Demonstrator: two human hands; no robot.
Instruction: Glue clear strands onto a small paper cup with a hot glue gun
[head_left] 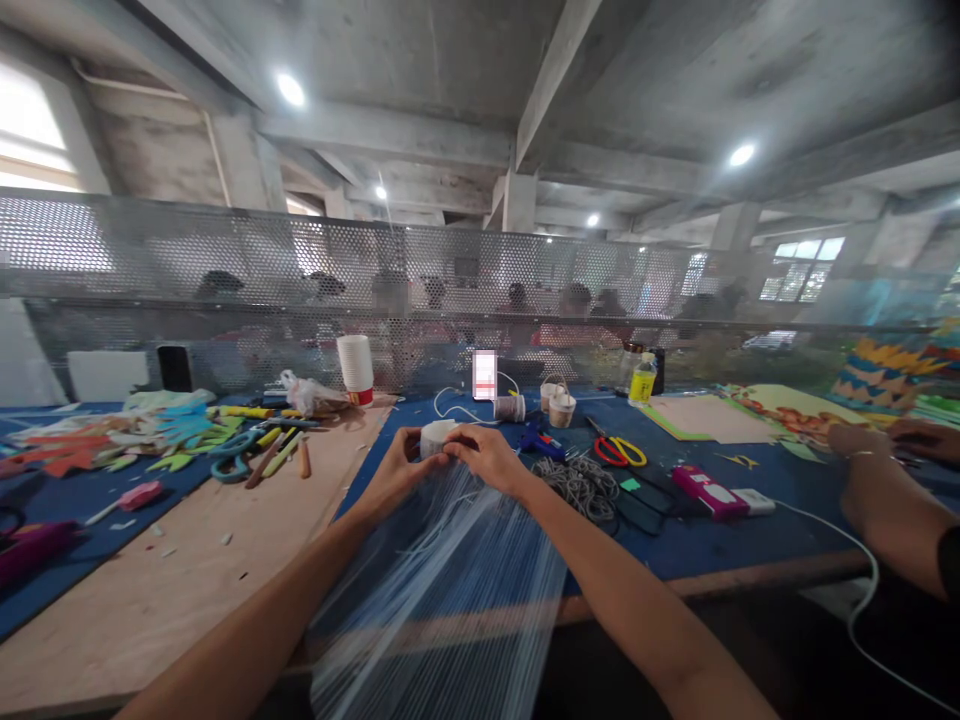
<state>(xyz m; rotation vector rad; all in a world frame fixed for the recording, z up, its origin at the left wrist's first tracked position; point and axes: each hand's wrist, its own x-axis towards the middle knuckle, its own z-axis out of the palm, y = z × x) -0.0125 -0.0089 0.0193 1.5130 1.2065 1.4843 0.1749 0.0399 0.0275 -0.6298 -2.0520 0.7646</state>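
Observation:
My left hand [409,462] is wrapped round a short white round piece [437,438] that looks like a cut paper cup. Against its right side, my right hand [484,455] has its fingers pinched together; what lies between them is too small to make out. Below both hands, a spread of thin, see-through whitish strands [457,570] runs down over the table edge toward my lap. Just beyond the hands lies a spool of cord [509,408], with a white cable near it. A bundle of grey cord [577,487] rests right of my right wrist.
A stack of paper cups [355,368], small cord-wrapped cups [561,406] and a yellow bottle [642,380] stand toward the back. Red-yellow scissors [621,451], a blue glue gun [541,443] and a magenta box [709,492] lie right. Another person's arm [885,500] reaches in there. Blue scissors [234,456] lie left.

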